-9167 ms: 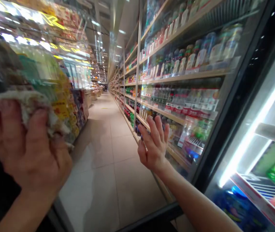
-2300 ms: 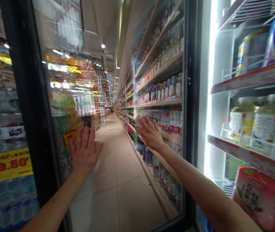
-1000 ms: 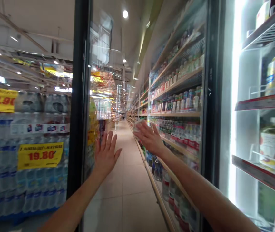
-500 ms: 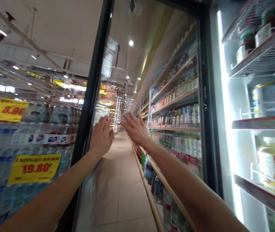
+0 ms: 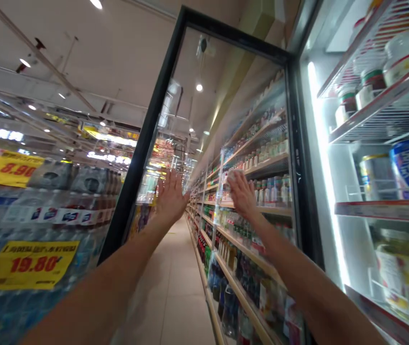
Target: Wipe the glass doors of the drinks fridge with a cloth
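Observation:
A glass cooler door with a black frame stands swung open in front of me. My left hand lies flat on the glass near its left side, fingers spread and pointing up, holding nothing. Farther right, my right hand is on the same pane with a whitish wiping cloth under its fingers. The fingers cover most of that cloth, and its edges are blurred. Through the glass I see the aisle floor and shelves of bottles.
Lit cooler shelves with bottles, cans and jars stand open on the right. At left are stacked packs of bottled water with yellow price signs. The tiled aisle floor runs ahead.
My right hand has slid right across the glass with the cloth, widening the gap between my hands. My left hand is slightly farther right. The view has tilted up, showing the door's top edge.

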`<state>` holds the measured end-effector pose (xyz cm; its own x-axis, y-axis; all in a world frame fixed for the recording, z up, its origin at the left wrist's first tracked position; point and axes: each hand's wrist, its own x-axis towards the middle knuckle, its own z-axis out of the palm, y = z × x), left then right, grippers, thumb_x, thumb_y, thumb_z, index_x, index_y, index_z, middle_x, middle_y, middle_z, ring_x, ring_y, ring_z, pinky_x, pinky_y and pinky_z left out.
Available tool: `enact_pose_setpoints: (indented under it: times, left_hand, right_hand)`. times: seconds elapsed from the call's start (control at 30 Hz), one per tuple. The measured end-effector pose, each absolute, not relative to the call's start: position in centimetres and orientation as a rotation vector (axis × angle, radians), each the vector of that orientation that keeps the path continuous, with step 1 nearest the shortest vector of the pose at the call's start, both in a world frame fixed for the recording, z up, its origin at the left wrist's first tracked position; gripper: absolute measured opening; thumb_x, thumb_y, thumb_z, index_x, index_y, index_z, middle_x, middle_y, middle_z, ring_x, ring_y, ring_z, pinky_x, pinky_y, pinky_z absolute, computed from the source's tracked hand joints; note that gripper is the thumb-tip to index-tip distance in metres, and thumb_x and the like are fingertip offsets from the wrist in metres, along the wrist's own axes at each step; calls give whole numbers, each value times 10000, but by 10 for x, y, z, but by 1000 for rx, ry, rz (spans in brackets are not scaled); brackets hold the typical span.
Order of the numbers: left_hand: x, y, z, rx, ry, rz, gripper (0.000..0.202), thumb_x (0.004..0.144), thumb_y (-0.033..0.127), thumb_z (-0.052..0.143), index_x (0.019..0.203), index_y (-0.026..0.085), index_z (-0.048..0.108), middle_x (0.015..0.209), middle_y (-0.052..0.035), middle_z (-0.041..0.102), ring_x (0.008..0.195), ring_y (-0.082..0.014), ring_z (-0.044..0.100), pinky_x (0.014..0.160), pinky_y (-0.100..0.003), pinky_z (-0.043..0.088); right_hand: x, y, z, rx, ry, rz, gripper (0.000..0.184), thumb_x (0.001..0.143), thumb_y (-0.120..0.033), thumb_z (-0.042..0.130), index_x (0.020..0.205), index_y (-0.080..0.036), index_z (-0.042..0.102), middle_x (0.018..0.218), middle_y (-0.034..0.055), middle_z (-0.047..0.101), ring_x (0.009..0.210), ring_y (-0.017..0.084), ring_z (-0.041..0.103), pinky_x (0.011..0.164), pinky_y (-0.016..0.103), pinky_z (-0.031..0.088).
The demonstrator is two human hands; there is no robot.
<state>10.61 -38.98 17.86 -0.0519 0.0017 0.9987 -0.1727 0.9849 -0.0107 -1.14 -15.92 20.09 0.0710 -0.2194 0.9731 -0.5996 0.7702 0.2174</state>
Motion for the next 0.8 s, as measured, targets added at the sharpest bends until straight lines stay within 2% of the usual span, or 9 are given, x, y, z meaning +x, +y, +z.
enact_pose_setpoints:
  times: [0.13, 0.23, 0.3, 0.37, 0.43, 0.5, 0.6, 0.7, 0.8]
  left_hand:
    - [105, -382, 179, 0, -1624, 174, 544, 894, 307, 335, 1369, 44, 340, 1478, -189, 276, 1397, -289, 185, 1119, -518, 197]
    - [93, -350, 187, -291, -1673, 237, 474, 901, 213, 279, 1342, 80, 394, 1454, -147, 349, 1385, -230, 241, 1128, -447, 229]
    - [82, -323, 193, -432, -1689, 245, 462, 909, 207, 273, 1342, 97, 391, 1430, -129, 398, 1354, -183, 313, 1108, -367, 287]
    - [73, -301, 200, -453, -1694, 228, 458, 921, 240, 283, 1349, 105, 373, 1394, -123, 449, 1298, -157, 401, 1063, -318, 349]
    - [68, -287, 206, -413, -1694, 217, 454, 931, 288, 289, 1349, 130, 372, 1359, -114, 489, 1250, -168, 456, 1035, -343, 381]
    - [68, -279, 211, -368, -1686, 222, 445, 932, 330, 299, 1336, 170, 396, 1338, -110, 507, 1233, -211, 470, 1039, -433, 363]
    - [67, -266, 217, -347, -1672, 276, 420, 918, 323, 345, 1299, 181, 451, 1346, -125, 489, 1268, -261, 422, 1073, -509, 281]
    - [60, -256, 221, -397, -1681, 377, 417, 902, 230, 357, 1301, 157, 455, 1415, -105, 420, 1349, -233, 306, 1110, -436, 247]
    - [59, -272, 225, -443, -1712, 461, 442, 889, 157, 334, 1318, 161, 440, 1435, -72, 403, 1365, -206, 280, 1114, -398, 249]
  right_hand:
    - [-26, -126, 209, 300, -1465, 775, 480, 848, -206, 353, 1310, -173, 480, 1475, 147, 313, 1384, 316, 222, 1051, 604, 256]
    - [-22, -146, 209, 543, -1456, 712, 509, 810, -195, 384, 1311, -157, 467, 1459, 139, 345, 1385, 299, 234, 1066, 539, 294]
    - [-16, -171, 208, 792, -1397, 662, 582, 790, -186, 400, 1372, -168, 373, 1467, 115, 341, 1390, 262, 235, 1091, 501, 285]
    - [-13, -186, 208, 943, -1320, 723, 678, 786, -187, 406, 1436, -151, 216, 1474, 125, 326, 1379, 234, 268, 1099, 474, 291]
    - [-14, -185, 207, 1016, -1286, 822, 748, 790, -184, 401, 1460, -121, 75, 1457, 151, 350, 1347, 211, 339, 1074, 432, 344]
    - [-18, -174, 204, 1044, -1292, 862, 764, 797, -171, 385, 1462, -106, 14, 1439, 161, 376, 1310, 188, 401, 1033, 388, 393]
    - [-24, -164, 194, 858, -1300, 825, 679, 827, -169, 340, 1458, -108, 98, 1447, 169, 363, 1317, 197, 389, 1054, 419, 356]
    - [-25, -167, 177, 633, -1341, 694, 573, 875, -224, 314, 1434, -130, 234, 1438, 159, 385, 1368, 240, 293, 1095, 523, 236]
    - [-23, -173, 160, 579, -1391, 601, 537, 903, -259, 299, 1426, -144, 268, 1439, 141, 392, 1380, 236, 266, 1102, 528, 204]
